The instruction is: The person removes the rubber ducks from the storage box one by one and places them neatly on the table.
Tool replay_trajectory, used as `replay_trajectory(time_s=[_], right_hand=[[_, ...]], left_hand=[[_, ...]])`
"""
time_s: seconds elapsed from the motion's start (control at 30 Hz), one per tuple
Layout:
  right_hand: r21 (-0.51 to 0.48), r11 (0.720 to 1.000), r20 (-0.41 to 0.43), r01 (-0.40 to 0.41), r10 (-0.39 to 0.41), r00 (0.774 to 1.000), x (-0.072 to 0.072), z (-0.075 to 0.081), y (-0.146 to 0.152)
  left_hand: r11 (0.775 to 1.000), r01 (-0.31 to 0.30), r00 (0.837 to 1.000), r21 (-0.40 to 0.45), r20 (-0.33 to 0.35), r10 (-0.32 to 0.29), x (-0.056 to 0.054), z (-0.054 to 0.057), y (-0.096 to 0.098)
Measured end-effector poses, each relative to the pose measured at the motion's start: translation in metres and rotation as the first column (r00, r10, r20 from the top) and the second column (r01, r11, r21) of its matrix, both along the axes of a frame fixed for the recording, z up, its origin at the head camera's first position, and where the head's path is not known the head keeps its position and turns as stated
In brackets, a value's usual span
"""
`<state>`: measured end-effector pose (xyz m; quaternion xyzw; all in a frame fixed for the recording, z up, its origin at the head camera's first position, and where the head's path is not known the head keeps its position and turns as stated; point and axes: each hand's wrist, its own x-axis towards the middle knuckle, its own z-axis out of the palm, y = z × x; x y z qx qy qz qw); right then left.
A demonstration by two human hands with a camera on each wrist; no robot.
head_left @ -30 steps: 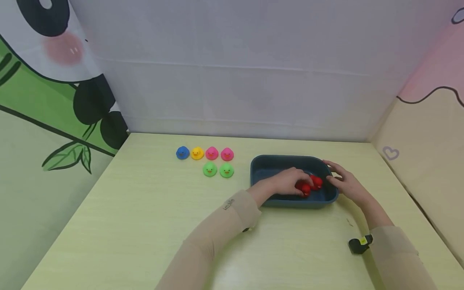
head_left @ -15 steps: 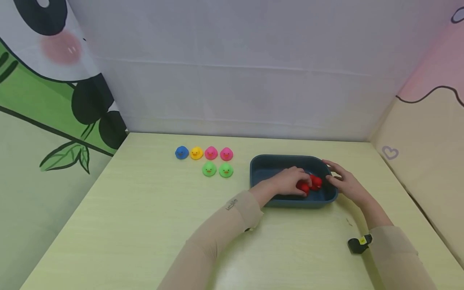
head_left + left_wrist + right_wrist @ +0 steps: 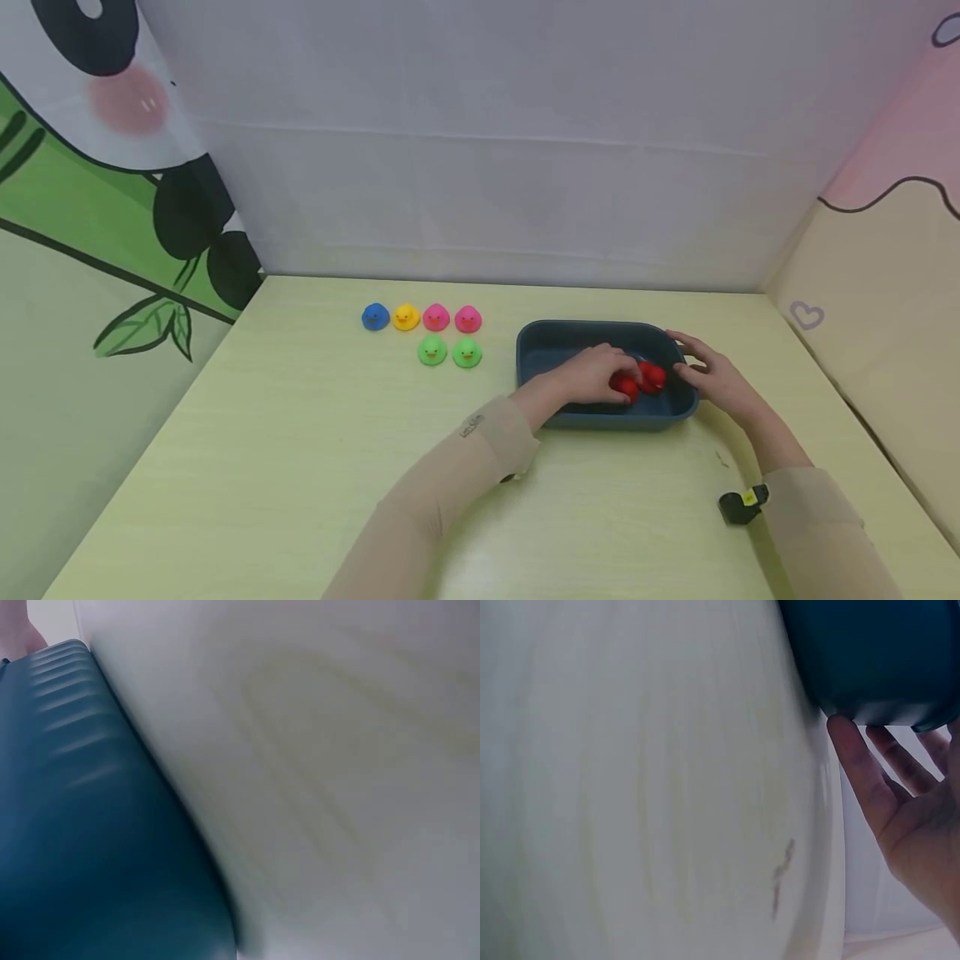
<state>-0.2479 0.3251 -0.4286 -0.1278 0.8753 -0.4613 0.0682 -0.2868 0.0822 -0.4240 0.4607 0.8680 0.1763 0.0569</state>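
Inside a dark blue basin [image 3: 540, 358], my left hand [image 3: 592, 373] bends its fingers and thumb round a red rubber duck [image 3: 625, 387], which is partly covered by them. Right beside it in the basin lies another red rubber duck [image 3: 651, 377]. At the basin's right end, my right hand [image 3: 716, 382] spreads its fingers against the outside near the rim. The right wrist view shows those fairly straight fingers [image 3: 862, 769] touching the basin's outer wall [image 3: 885, 660]. Only the basin's outer side [image 3: 112, 825] fills the left part of the left wrist view; the left hand is out of that picture.
Left of the basin stands a back row of small rubber ducks: a blue duck [image 3: 376, 317], a yellow duck [image 3: 407, 317] and two pink ducks [image 3: 437, 317]. Two green ducks [image 3: 432, 350] sit in front. The pale table [image 3: 262, 450] meets a cloth wall [image 3: 487, 208] behind.
The left hand shifts only slightly about the red duck, which turns or moves a little leftwards within the basin. The right hand, the basin and the other ducks stay in place.
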Motion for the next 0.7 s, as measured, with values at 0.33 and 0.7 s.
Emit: replay_trajectory(time_s=[0.33, 0.7], right_hand=[[-0.02, 1.0, 0.016, -0.011, 0.011, 1.0, 0.0, 0.002, 0.001], [-0.025, 1.0, 0.016, -0.002, 0.002, 1.0, 0.0, 0.001, 0.001]], left_hand=[[0.999, -0.031, 0.999, 0.023, -0.012, 0.031, 0.007, 0.006, -0.005], [0.996, -0.072, 0.997, 0.061, -0.026, 0.073, 0.011, 0.004, -0.016]])
